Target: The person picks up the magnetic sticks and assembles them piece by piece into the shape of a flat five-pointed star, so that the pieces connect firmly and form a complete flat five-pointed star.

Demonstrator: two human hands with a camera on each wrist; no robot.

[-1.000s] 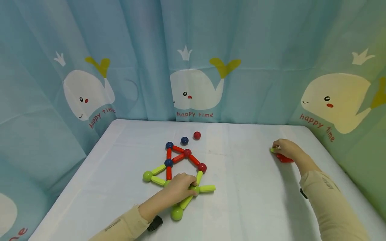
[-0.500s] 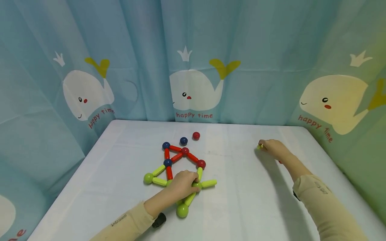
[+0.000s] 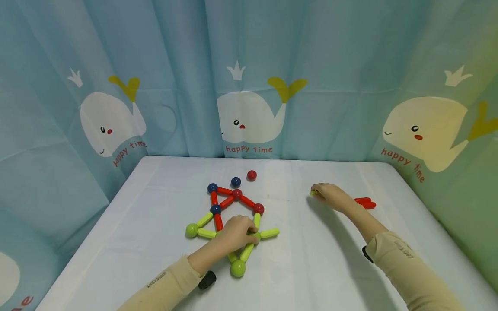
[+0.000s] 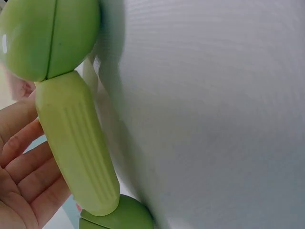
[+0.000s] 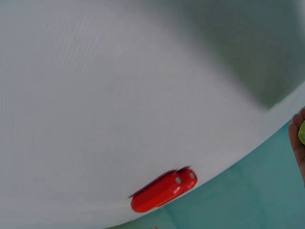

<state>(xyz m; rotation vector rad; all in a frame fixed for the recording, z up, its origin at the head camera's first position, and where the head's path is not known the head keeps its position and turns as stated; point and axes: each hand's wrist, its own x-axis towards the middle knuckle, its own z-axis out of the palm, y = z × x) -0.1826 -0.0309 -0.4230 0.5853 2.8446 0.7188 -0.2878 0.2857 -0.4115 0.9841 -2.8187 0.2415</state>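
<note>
On the table lies a joined figure of magnetic balls and rods, red and blue at the far side, green at the near side. My left hand pinches a green ball at the figure's right, partly hidden by fingers. In the left wrist view, a green rod joins two green balls, beside my fingers. My right hand is to the right of the figure and holds a green magnetic rod between fingers and thumb; in the right wrist view only that rod's end shows.
Red rods lie together to the right of my right hand. A loose blue ball and a loose red ball sit beyond the figure. A whale-print curtain hangs behind the white table.
My right hand has moved left, away from the red rods, with the green rod. My left hand has shifted slightly and the figure has turned a little with it.
</note>
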